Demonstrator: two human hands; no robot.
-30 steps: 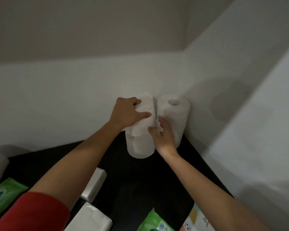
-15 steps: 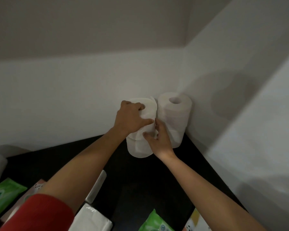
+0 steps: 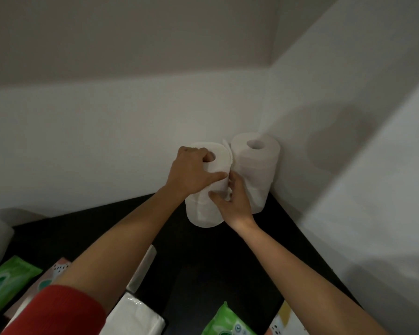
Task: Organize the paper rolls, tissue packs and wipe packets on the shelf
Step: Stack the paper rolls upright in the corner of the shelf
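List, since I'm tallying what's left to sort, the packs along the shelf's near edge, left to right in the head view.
left green wipe packet → spotted tissue pack → white tissue pack → right green wipe packet → right patterned pack

Soft matt paper rolls (image 3: 205, 209); dark matt shelf (image 3: 203, 267).

left hand (image 3: 191, 172) grips paper roll (image 3: 203, 213) | right hand (image 3: 234, 201) holds its side | second roll (image 3: 259, 170) just beside

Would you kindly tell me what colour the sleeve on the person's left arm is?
Red. The sleeve shows best, at the lower left, in the head view.
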